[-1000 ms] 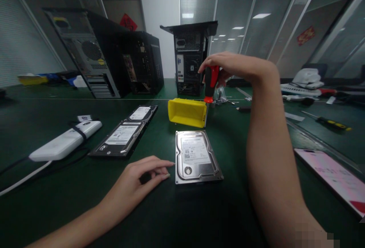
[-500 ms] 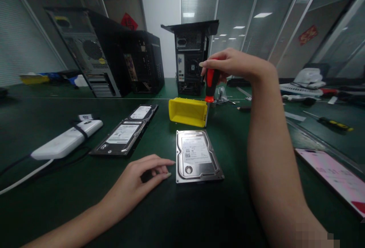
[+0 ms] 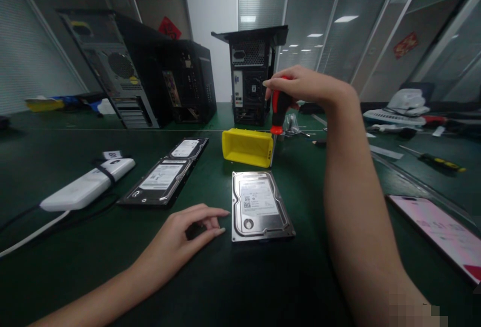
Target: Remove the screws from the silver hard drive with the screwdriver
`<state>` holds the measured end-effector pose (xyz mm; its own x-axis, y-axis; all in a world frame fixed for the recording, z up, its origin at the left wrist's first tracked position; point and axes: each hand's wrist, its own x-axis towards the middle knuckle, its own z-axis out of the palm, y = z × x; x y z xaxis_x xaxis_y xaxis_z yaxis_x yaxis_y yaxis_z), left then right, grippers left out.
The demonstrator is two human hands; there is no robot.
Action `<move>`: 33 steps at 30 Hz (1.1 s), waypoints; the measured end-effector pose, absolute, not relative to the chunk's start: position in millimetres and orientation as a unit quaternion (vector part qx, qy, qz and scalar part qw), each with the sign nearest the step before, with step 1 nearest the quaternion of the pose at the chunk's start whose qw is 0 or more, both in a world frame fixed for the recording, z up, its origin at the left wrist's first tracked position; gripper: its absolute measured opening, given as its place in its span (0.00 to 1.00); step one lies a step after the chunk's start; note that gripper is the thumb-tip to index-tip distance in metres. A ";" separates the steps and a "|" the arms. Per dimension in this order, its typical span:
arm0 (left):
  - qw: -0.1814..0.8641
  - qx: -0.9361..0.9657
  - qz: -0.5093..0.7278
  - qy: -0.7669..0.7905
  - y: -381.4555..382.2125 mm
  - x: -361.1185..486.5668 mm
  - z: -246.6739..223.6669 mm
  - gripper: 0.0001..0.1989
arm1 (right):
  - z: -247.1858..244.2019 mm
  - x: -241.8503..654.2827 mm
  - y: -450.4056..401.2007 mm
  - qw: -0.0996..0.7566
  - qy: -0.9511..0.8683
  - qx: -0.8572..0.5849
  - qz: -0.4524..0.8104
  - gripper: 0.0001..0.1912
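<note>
Screwdriver (image 3: pixel 280 109), red and black, stands nearly upright in the right hand (image 3: pixel 298 84) beyond the far edge of the silver hard drive (image 3: pixel 258 206). The right hand's fingers are closed around the upper part of its handle, with the wrist raised and bent over it. The shaft points down along the right end of the yellow bin (image 3: pixel 246 147); whether its tip touches the desk (image 3: pixel 214 277) cannot be told.

The silver hard drive lies flat on the desk, label up, in front of the bin. The left hand (image 3: pixel 190 226) is low at its left side, holding nothing: the index finger reaches toward the drive's left edge, just short of it, the thumb is a little apart below, and the other fingers are loosely curled.

Farther left, two dark hard drives (image 3: pixel 160 176) lie one behind the other, labels up, and near them is a white power strip (image 3: pixel 88 184) with a black band around it. Three black computer cases (image 3: pixel 250 81) stand at the back. On the right are a phone (image 3: pixel 436 231) with a pink screen and, beyond it, a black-and-yellow screwdriver (image 3: pixel 439 162).
</note>
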<state>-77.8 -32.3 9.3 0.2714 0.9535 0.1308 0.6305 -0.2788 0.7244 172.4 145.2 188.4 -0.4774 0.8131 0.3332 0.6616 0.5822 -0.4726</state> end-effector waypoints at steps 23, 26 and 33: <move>0.276 0.757 0.288 0.518 -31.5 -79.7 7.4 0.14 | 188.6 173.6 142.6 0.282 -0.826 -0.430 0.233 0.12; 0.272 0.760 0.278 0.521 -31.1 -80.0 7.5 0.14 | 190.1 171.4 139.4 0.281 -0.834 -0.417 0.227 0.12; 0.274 0.760 0.280 0.519 -32.1 -80.4 7.3 0.14 | 192.2 172.9 135.5 0.270 -0.849 -0.398 0.219 0.17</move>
<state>-80.4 -32.1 7.3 0.3049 0.9418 0.1414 0.6352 -0.3117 0.7067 172.9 135.5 192.2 -0.5378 0.7935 0.2850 0.5570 0.5881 -0.5864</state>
